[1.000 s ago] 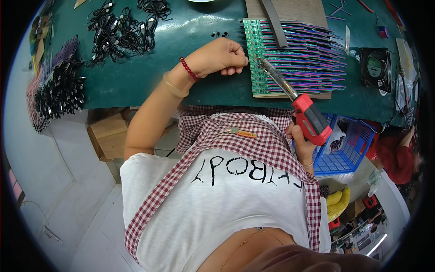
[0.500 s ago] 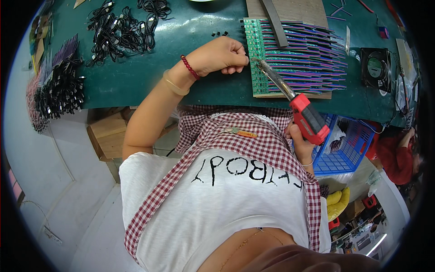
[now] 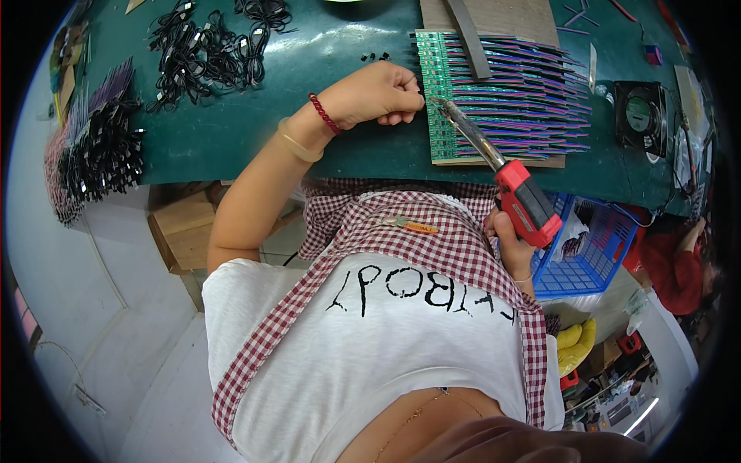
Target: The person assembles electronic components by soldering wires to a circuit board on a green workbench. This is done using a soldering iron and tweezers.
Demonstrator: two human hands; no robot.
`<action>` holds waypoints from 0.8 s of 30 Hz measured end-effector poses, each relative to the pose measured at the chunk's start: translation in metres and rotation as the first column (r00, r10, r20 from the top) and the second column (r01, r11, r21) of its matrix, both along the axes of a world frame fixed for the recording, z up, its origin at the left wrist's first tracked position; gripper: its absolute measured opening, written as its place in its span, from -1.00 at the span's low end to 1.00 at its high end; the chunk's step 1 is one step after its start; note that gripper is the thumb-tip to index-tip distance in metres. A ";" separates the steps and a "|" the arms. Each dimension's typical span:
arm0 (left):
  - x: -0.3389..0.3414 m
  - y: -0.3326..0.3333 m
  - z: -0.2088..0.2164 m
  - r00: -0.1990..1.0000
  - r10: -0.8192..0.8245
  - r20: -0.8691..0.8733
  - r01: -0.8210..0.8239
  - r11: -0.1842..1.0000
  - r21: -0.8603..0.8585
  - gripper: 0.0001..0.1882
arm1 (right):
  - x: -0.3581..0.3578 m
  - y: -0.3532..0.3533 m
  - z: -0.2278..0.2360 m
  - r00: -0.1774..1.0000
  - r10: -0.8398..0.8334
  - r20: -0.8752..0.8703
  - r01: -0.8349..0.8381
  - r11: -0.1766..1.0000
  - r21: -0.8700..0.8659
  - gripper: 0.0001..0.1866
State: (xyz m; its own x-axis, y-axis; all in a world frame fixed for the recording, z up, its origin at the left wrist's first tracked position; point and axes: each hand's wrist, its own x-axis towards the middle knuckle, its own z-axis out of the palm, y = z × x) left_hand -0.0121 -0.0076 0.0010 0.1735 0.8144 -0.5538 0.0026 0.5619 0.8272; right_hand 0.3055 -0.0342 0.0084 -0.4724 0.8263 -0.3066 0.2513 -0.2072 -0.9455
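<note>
My right hand [image 3: 511,238] grips a red and black soldering gun [image 3: 526,202]. Its long metal barrel slants up and left, with the tip over a strip of green circuit boards [image 3: 438,143]. At the boards' left edge, my left hand [image 3: 384,96] is closed in a pinch; whatever lies between thumb and finger is hidden. Rows of thin multicoloured wires [image 3: 525,112] run rightward from the boards. A flat grey bar [image 3: 469,42] lies across the wires near the top. Boards and wires rest on a wooden board [image 3: 525,17].
Black cable bundles [image 3: 208,58] lie on the green table [image 3: 231,147] at far left; more cables [image 3: 108,150] hang over its left edge. A few small black parts [image 3: 374,57] sit beyond my left hand. A fan [image 3: 641,116] stands right, above a blue crate [image 3: 575,274]. Another person's red sleeve [image 3: 671,266] shows far right.
</note>
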 end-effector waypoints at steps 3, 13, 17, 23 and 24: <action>0.001 0.000 0.001 1.000 0.006 0.007 -0.006 1.000 0.002 -0.84 | 0.000 -0.001 0.000 1.000 0.000 -0.015 0.000 1.000 -0.022 -0.89; 0.001 0.000 0.001 1.000 0.008 -0.006 -0.008 1.000 -0.007 -0.83 | 0.009 -0.005 -0.006 0.999 0.023 0.037 -0.024 0.999 0.036 -0.88; 0.000 0.000 0.001 1.000 0.006 -0.001 -0.006 1.000 -0.001 -0.82 | 0.001 -0.003 0.005 0.999 0.016 -0.046 -0.017 1.000 -0.012 -0.88; 0.002 0.000 0.003 1.000 0.006 -0.019 -0.006 1.000 -0.007 -0.81 | 0.001 -0.003 0.005 0.994 -0.053 -0.095 0.048 0.997 -0.057 -0.85; 0.002 0.000 0.003 1.000 0.006 -0.024 -0.006 1.000 -0.007 -0.82 | 0.001 -0.003 0.005 0.996 -0.041 -0.082 0.037 0.998 -0.045 -0.85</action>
State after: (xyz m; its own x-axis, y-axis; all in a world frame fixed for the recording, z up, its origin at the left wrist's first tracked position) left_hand -0.0104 -0.0074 0.0036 0.1552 0.8116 -0.5632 0.0188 0.5676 0.8231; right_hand 0.3063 -0.0372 0.0130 -0.4654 0.8313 -0.3039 0.1630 -0.2570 -0.9526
